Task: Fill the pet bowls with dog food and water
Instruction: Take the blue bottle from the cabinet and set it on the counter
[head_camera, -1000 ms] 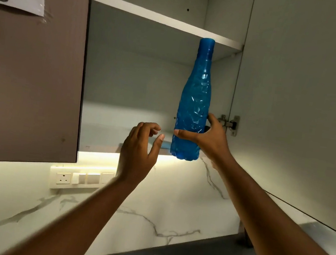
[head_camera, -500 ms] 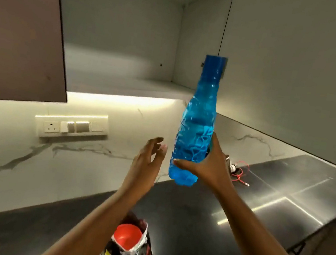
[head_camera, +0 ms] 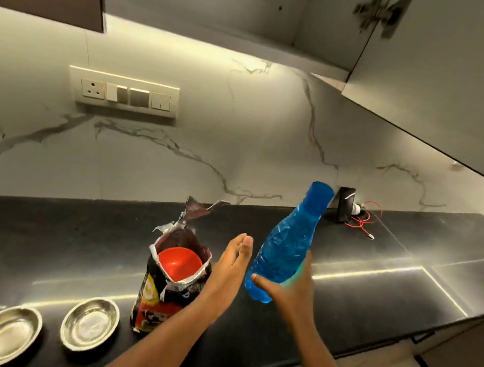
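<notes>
Blue bottle (head_camera: 286, 244) (tilted) sits gripped low by the right hand (head_camera: 290, 288), frame centre. Left hand (head_camera: 232, 262) beside it, fingers pressed together, holding nothing.

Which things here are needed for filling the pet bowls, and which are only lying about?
Needed: blue bottle in the right hand; food bag with red scoop; two steel bowls.
Lying about: red cable; black box; switch panel.
</notes>
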`<state>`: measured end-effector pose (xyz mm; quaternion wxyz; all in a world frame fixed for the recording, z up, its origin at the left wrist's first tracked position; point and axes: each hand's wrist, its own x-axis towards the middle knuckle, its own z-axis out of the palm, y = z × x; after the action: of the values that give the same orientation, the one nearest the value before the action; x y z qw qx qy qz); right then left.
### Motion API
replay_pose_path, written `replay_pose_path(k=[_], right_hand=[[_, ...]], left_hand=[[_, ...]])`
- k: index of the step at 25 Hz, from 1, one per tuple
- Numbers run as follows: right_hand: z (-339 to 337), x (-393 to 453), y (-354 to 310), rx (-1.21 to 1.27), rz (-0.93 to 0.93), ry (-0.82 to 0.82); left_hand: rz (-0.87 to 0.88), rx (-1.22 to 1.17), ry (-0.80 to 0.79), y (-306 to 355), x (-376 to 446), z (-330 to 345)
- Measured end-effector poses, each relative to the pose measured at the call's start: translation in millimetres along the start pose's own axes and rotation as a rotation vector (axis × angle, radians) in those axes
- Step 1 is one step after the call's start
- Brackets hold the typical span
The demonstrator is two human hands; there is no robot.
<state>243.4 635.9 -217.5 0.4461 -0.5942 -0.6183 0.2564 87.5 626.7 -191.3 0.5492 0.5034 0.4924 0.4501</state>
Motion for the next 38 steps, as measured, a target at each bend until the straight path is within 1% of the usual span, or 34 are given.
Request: replay_pose_path(k=[2,4,7,9,11,14,17,19,22,29,31,34,36,38], right_hand=[[10,0,28,-0.014,0.025,-0.031],[21,2,52,-0.028,0.06,-0.07],[39,3,82,-0.033,0.097,-0.106],[50,5,98,-0.007,0.136,-0.116],[59,8,114,0.006,0.158,-0.138],[72,9,131,0.017,0.175,-0.197],[83,5,140,0.03,0.195,-0.214],[86,7,146,0.051,0.198,-0.231],[87,8,152,0.056,0.205,-0.269],[87,-3,159,0.029,0.276,-0.319],[89,-19,159,-0.032,0.358,-0.281],[94,-47,150,-0.111,0.495,-0.116],[97,-60,142,-0.102,0.52,-0.075],[100,-68,129,-0.047,0.512,-0.072]], left_hand=[[-0.114,-0.033,0.022,-10,2,9],[-0.187,-0.075,0.049,-12,-1,16],[-0.168,-0.116,0.108,-15,-6,16],[-0.196,-0.132,0.123,-11,-12,14],[-0.258,-0.122,0.141,-51,6,16],[-0.34,-0.071,0.151,-85,20,14],[-0.354,0.007,0.127,-109,26,14],[-0.361,-0.005,0.113,-115,28,14],[-0.366,-0.037,0.096,-116,28,13],[-0.366,-0.001,0.067,-117,20,15],[-0.348,0.015,0.051,-115,15,12],[-0.324,0.079,0.002,-115,2,3],[-0.32,0.136,-0.037,-117,-12,-7],[-0.303,0.169,-0.07,-121,-23,-20]])
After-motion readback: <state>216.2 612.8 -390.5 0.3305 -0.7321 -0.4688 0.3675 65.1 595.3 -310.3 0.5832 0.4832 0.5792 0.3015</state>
